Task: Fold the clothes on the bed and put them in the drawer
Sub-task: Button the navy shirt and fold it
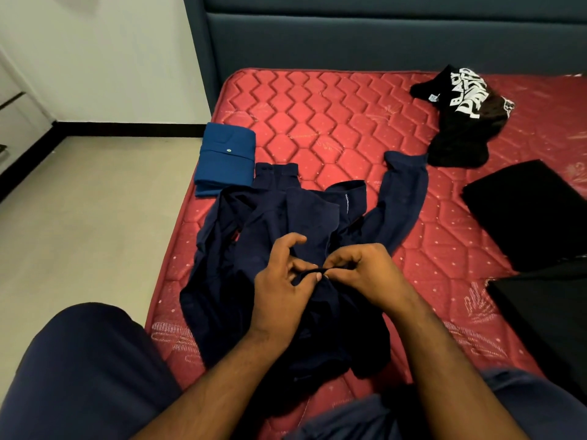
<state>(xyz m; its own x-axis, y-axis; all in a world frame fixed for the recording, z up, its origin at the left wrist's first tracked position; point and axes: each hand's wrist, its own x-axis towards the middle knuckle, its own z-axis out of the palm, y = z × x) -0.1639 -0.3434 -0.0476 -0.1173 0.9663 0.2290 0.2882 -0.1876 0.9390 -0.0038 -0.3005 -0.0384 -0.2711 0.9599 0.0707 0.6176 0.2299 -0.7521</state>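
Navy shirt [273, 242] lies rumpled near the mattress [317, 122] near-left edge, long axis running near to far, collar end far, 1 sleeve flung far-right; left hand [279, 293] and right hand [365, 274] meet at its middle, fingertips pinched closed on 1 small fold of cloth; both equally near; likely fastening or straightening the front before folding.

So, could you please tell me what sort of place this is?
Most likely a bedroom: a bare red quilted mattress lies against a padded headboard, with clothes spread on it, such as a folded blue shirt and a crumpled black T-shirt.
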